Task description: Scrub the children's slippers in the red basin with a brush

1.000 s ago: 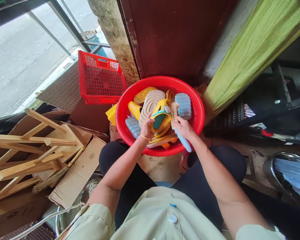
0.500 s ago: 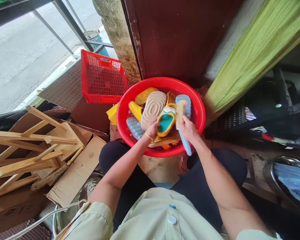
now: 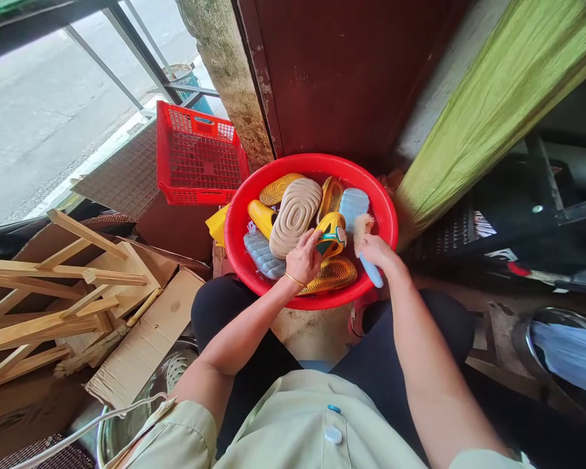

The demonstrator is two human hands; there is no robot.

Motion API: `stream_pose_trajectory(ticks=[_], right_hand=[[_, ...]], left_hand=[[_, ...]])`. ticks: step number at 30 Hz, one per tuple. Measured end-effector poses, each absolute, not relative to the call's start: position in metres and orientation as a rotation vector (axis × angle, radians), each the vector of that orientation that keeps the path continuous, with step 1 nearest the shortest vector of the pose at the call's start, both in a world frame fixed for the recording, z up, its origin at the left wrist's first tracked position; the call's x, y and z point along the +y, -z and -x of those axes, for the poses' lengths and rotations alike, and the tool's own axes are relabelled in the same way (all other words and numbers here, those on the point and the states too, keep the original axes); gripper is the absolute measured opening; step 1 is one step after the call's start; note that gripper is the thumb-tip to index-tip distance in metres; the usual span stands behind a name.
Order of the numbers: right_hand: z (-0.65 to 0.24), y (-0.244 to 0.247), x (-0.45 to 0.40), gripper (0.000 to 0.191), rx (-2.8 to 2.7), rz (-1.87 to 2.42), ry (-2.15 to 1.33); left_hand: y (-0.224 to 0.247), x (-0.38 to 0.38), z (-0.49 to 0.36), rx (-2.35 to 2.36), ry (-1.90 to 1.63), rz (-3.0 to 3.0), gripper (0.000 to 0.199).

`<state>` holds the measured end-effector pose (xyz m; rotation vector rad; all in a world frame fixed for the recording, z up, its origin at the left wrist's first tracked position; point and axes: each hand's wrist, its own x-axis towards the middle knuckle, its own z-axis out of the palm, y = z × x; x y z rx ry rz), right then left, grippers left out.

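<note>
A round red basin point(image 3: 239, 225) sits on the floor in front of my knees, filled with several rubber slippers. My left hand point(image 3: 303, 256) grips a small yellow and teal slipper point(image 3: 332, 234) over the basin's middle. My right hand point(image 3: 376, 251) holds a scrub brush point(image 3: 366, 251) by its light blue handle, bristles up beside that slipper. A beige slipper point(image 3: 294, 215) lies sole up just left of it. A light blue slipper point(image 3: 353, 202) and yellow ones point(image 3: 332, 275) lie around them.
A red plastic crate point(image 3: 198, 153) stands behind the basin on the left. Wooden frames point(image 3: 53, 299) and cardboard point(image 3: 149, 335) fill the left floor. A green curtain point(image 3: 488, 111) hangs on the right. Metal bowls lie at the bottom left point(image 3: 127, 423) and far right point(image 3: 561, 352).
My left hand has turned the yellow and teal slipper over and drawn it in. My right hand moved the brush to the right, off the slipper. The view shifted slightly.
</note>
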<state>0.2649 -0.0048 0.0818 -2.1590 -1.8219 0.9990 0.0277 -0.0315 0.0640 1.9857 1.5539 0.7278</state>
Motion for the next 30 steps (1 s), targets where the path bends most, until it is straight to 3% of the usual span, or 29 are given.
stream_pose_trajectory(ticks=[3, 9, 12, 16, 18, 22, 30], right_hand=[[-0.256, -0.087, -0.018, 0.039, -1.989, 2.185, -1.034], [-0.268, -0.116, -0.029, 0.061, -2.141, 2.246, -0.962], [-0.281, -0.130, -0.028, 0.060, -1.962, 2.236, -0.767], [-0.288, -0.140, -0.029, 0.060, -1.746, 2.048, -0.598], [-0.289, -0.143, -0.031, 0.062, -1.672, 1.983, -0.583], [-0.296, -0.143, -0.036, 0.062, -1.636, 1.956, -0.643], [-0.306, -0.148, -0.042, 0.064, -1.590, 1.879, -0.728]], left_hand=[[-0.060, -0.020, -0.017, 1.605, -0.818, -2.000, 0.059], [-0.064, -0.002, -0.003, 1.745, -0.729, -2.204, 0.057], [-0.075, 0.006, -0.034, 1.521, -0.804, -2.320, 0.059], [-0.082, 0.037, -0.108, 1.361, -0.561, -2.237, 0.056], [-0.080, 0.056, -0.144, 1.482, -0.429, -2.119, 0.067], [-0.067, 0.085, -0.188, 1.741, -0.210, -1.902, 0.106], [-0.046, 0.107, -0.199, 1.807, 0.001, -1.875, 0.123]])
